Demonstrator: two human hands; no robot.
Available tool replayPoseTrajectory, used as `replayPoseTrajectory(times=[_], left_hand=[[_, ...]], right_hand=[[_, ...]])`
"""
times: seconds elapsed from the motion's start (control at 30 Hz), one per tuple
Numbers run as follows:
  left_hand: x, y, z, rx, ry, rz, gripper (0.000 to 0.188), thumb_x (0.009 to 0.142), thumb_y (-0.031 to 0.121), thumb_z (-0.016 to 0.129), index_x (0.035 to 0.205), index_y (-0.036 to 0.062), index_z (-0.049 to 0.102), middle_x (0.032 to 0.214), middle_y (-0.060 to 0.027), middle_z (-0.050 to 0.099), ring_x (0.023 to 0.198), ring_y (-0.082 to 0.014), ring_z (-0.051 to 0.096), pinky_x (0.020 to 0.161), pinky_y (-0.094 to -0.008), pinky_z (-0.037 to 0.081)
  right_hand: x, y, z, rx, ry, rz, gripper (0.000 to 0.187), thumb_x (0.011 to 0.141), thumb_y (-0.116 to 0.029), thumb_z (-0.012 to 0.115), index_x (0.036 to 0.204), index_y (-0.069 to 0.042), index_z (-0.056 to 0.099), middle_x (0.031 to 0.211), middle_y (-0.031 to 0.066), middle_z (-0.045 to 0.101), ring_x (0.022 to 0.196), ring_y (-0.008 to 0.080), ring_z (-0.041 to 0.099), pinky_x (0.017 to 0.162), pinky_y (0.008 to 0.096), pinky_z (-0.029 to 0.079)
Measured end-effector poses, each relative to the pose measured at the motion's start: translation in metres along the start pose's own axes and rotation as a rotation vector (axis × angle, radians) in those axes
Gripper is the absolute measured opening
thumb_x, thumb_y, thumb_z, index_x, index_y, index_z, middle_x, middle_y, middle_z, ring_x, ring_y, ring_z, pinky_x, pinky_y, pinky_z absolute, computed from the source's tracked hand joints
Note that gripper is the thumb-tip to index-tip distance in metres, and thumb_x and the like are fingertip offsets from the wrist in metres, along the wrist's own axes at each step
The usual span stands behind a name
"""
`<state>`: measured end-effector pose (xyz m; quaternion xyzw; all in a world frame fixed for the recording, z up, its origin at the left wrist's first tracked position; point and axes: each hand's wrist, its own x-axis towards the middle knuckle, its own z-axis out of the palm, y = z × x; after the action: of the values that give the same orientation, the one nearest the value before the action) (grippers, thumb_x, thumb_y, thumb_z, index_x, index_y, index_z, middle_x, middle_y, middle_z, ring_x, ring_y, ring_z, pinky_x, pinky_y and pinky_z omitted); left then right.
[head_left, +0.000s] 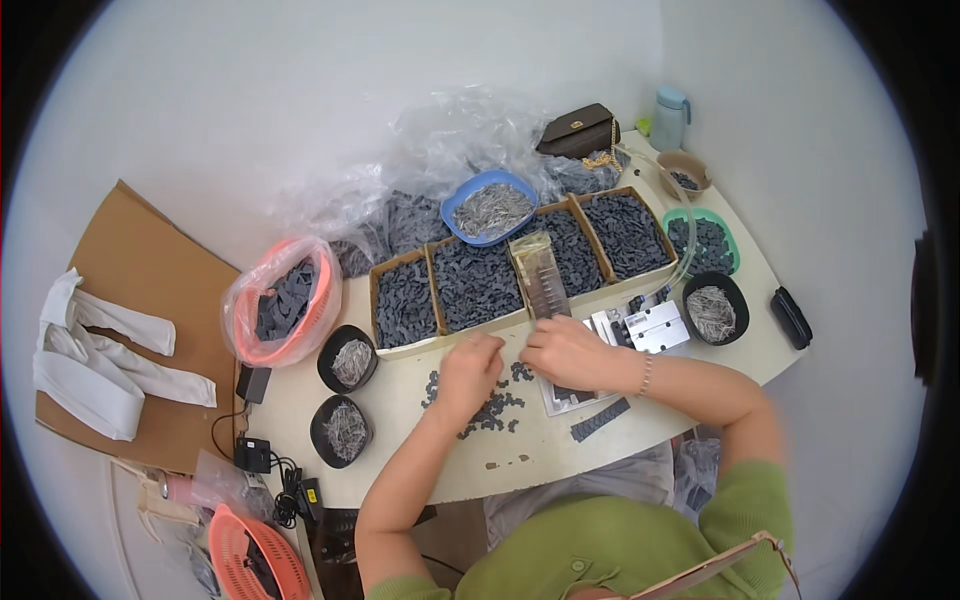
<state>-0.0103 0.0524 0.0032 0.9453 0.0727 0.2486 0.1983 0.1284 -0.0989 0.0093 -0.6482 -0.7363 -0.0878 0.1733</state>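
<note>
My left hand [470, 375] is above the table with its fingertips pinched together; anything between them is too small to make out. Below it lie loose small dark grey pieces [490, 412] in a scattered pile. My right hand [572, 352] has its fingers curled in front of a metal fixture [655, 326], and what they hold is hidden. Under that wrist is a metal plate [556, 402], partly covered by the hand. A dark flat strip [600, 419] rests on the table beside the plate. Just beyond the right hand, a clear plastic piece [541, 270] leans on the box.
A divided cardboard box [400, 349] of dark pieces spans the table. A blue tray [447, 215] of metal pins sits on it. Black bowls of pins [323, 372] stand left; another black bowl [741, 299] and a green tray [734, 243] stand right. A pink basket [327, 312] is far left.
</note>
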Motion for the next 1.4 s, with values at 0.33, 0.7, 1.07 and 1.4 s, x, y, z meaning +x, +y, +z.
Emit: replayPoseTrajectory(times=[0.33,0.7,1.07,1.4], left_hand=[[0.028,-0.001,-0.037,-0.05,0.133,-0.112,0.014,0.077,0.0,0.065,0.092,0.001,0.066,0.092,-0.0126,0.062,0.088,-0.0319,0.061,0.076,-0.0388,0.05],[-0.018,0.013,0.004,-0.122,-0.278,0.095,0.016,0.072,-0.002,0.066,0.087,0.0033,0.068,0.089,-0.0103,0.062,0.084,-0.029,0.061,0.076,-0.0373,0.051],[-0.011,0.018,-0.004,-0.152,-0.416,-0.108,0.015,0.068,0.006,0.07,0.082,0.0028,0.064,0.081,-0.0134,0.059,0.078,-0.0308,0.061,0.072,-0.0376,0.05],[-0.024,0.008,-0.004,-0.083,-0.215,0.003,0.01,0.076,0.003,0.067,0.085,0.0038,0.069,0.083,-0.0116,0.06,0.078,-0.0304,0.06,0.072,-0.038,0.05]], right_hand=[[0.019,0.007,0.002,0.175,0.029,0.165,0.008,0.074,-0.01,0.066,0.082,-0.01,0.066,0.08,0.0056,0.061,0.077,0.0262,0.062,0.068,0.0383,0.049],[-0.05,-0.011,-0.01,-0.109,0.088,-0.106,0.023,0.073,-0.013,0.059,0.094,-0.004,0.063,0.09,0.003,0.062,0.08,0.0186,0.062,0.064,0.03,0.048],[-0.031,-0.003,-0.023,0.118,-0.049,0.064,0.026,0.072,-0.018,0.064,0.092,-0.002,0.067,0.091,0.0109,0.062,0.086,0.0239,0.056,0.071,0.0356,0.044],[0.035,0.002,-0.002,0.134,-0.292,0.198,0.014,0.08,-0.017,0.065,0.09,-0.008,0.068,0.085,0.0093,0.062,0.09,0.0287,0.059,0.076,0.0413,0.045]])
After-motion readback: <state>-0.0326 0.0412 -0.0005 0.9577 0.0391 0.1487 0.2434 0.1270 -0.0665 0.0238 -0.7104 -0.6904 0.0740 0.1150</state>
